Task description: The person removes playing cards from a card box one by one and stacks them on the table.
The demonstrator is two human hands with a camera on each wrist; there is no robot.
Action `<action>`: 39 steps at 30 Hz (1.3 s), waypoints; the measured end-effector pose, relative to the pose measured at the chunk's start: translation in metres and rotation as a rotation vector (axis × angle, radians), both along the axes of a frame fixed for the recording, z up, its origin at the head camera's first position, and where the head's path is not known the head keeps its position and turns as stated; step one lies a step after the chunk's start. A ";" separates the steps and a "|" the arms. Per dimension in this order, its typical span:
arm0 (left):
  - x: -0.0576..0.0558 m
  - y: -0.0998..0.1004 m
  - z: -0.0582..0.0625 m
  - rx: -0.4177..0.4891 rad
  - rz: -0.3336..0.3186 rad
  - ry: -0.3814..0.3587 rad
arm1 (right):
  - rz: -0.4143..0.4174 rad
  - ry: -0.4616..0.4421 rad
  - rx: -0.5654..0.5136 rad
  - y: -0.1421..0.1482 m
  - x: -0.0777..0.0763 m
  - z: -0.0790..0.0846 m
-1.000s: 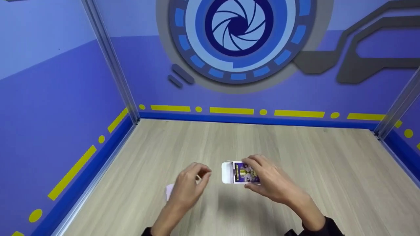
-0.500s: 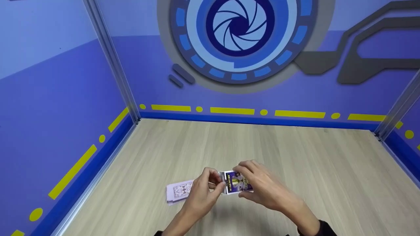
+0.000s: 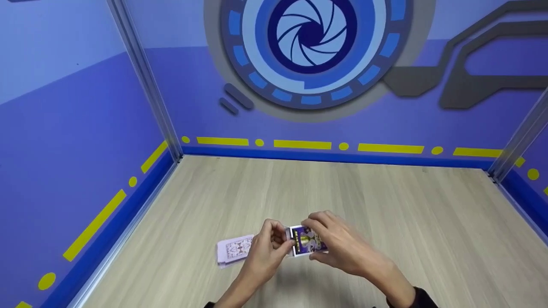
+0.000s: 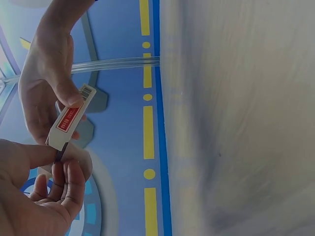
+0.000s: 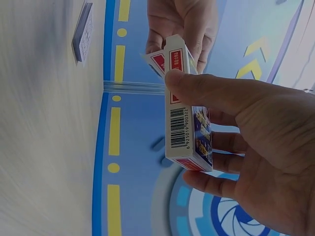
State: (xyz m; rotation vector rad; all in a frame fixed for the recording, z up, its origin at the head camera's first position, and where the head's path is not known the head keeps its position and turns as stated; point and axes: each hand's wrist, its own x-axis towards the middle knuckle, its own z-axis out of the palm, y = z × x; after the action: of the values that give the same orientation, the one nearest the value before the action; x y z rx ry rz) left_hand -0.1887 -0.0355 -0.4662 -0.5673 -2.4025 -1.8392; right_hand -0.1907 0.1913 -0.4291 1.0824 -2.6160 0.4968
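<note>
My right hand (image 3: 349,247) holds a small playing card box (image 3: 307,240) above the table, thumb on one edge and fingers on the other. Its top face is purple with a yellow design; a barcode and red label show on its side in the right wrist view. At the box's left end, my left hand (image 3: 266,254) pinches an end flap between thumb and fingers. That end's side flap (image 5: 157,63) sticks out in the right wrist view. A deck of playing cards (image 3: 233,249) lies back-up on the table, partly behind the left hand. The box's inside is hidden.
The wood-grain table (image 3: 406,205) is bounded by a blue printed back wall (image 3: 308,124) and side walls. Metal corner posts (image 3: 147,81) stand at the back left and back right.
My left hand has moved right from beside the deck to the box's end and pinched the flap. My right hand has brought the box slightly left and nearer. More of the deck shows.
</note>
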 end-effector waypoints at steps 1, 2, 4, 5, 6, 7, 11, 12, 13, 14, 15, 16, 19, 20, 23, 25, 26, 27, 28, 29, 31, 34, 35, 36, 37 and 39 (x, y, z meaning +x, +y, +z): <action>0.000 0.000 0.000 0.011 -0.004 -0.009 | 0.001 0.000 -0.002 0.000 0.000 0.000; 0.000 -0.001 0.001 0.023 -0.008 -0.018 | -0.001 0.000 -0.001 0.000 -0.001 0.000; 0.000 -0.001 0.002 0.045 -0.018 -0.036 | -0.002 -0.002 -0.002 0.001 -0.001 -0.001; 0.000 -0.002 0.003 0.049 -0.020 -0.041 | -0.005 -0.003 -0.002 0.002 -0.002 -0.001; 0.000 -0.003 0.003 0.049 -0.021 -0.039 | -0.008 -0.006 -0.001 0.002 -0.002 -0.001; 0.000 -0.004 0.004 0.044 -0.021 -0.030 | -0.014 -0.010 -0.001 0.003 -0.003 0.000; -0.002 -0.010 0.009 -0.010 -0.006 0.040 | -0.051 -0.034 -0.005 0.006 -0.004 0.001; -0.002 -0.012 0.010 -0.027 0.000 0.063 | -0.060 -0.040 -0.006 0.007 -0.004 0.002; -0.002 -0.014 0.012 -0.045 0.007 0.084 | -0.067 -0.045 -0.008 0.008 -0.005 0.002; -0.003 -0.016 0.013 -0.068 0.017 0.104 | -0.073 -0.047 -0.010 0.009 -0.005 0.003; -0.003 -0.018 0.015 -0.091 0.027 0.125 | -0.079 -0.049 -0.013 0.010 -0.005 0.003; -0.004 -0.020 0.016 -0.120 0.035 0.148 | -0.085 -0.051 -0.015 0.011 -0.006 0.003; -0.005 -0.026 0.019 -0.233 0.054 0.238 | -0.088 -0.047 -0.028 0.014 -0.008 0.002; -0.005 -0.028 0.019 -0.277 0.057 0.269 | -0.088 -0.044 -0.028 0.015 -0.008 0.002; -0.005 -0.031 0.019 -0.399 0.054 0.350 | -0.084 -0.036 -0.027 0.015 -0.008 0.002; -0.005 -0.031 0.019 -0.476 0.057 0.374 | -0.083 -0.030 -0.021 0.015 -0.008 0.002; -0.004 -0.031 0.019 -0.510 0.061 0.381 | -0.082 -0.026 -0.020 0.015 -0.008 0.001; -0.004 -0.031 0.019 -0.541 0.064 0.389 | -0.080 -0.025 -0.022 0.015 -0.009 0.001; -0.003 -0.030 0.018 -0.574 0.068 0.392 | -0.078 -0.024 -0.024 0.014 -0.009 0.001; -0.003 -0.030 0.018 -0.612 0.073 0.394 | -0.076 -0.022 -0.026 0.014 -0.009 0.001; -0.003 -0.028 0.017 -0.676 0.080 0.407 | -0.072 -0.020 -0.031 0.013 -0.008 0.001; -0.003 -0.026 0.014 -0.724 0.086 0.443 | -0.066 -0.028 -0.038 0.012 -0.007 0.001; -0.003 -0.026 0.014 -0.728 0.087 0.457 | -0.065 -0.033 -0.041 0.012 -0.007 0.001; -0.003 -0.025 0.013 -0.726 0.087 0.472 | -0.065 -0.040 -0.044 0.012 -0.006 0.001; -0.003 -0.025 0.014 -0.721 0.085 0.478 | -0.067 -0.046 -0.042 0.012 -0.006 0.002; -0.002 -0.027 0.015 -0.717 0.077 0.481 | -0.072 -0.054 -0.039 0.013 -0.006 0.002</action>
State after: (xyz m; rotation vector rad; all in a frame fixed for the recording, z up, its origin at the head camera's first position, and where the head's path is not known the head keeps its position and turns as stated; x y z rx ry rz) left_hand -0.1907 -0.0625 -0.4510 -0.8199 -2.6010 -0.6451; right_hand -0.1964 0.2039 -0.4271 0.9719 -2.6687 0.5664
